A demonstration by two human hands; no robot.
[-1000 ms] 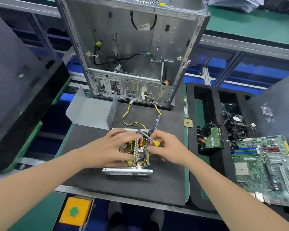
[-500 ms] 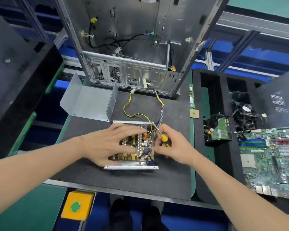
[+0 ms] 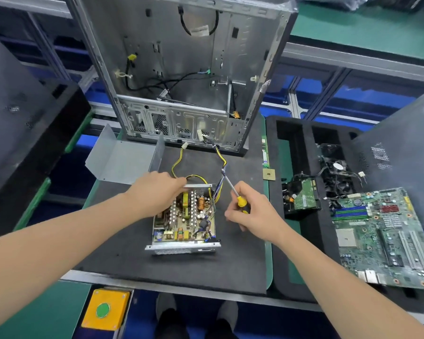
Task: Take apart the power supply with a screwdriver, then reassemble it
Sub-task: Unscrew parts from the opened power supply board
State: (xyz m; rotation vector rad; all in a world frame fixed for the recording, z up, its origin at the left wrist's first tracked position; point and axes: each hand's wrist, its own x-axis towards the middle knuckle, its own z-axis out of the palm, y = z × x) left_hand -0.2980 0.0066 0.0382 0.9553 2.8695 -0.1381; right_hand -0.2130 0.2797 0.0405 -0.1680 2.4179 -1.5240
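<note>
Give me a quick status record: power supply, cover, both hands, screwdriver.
power supply: open on the mat, circuit board exposed
cover: off, lying on the mat to the unit's far left
left hand: rests on the unit's far left edge
right hand: grips the screwdriver
screwdriver: tip off the board, up by the wire bundle
</note>
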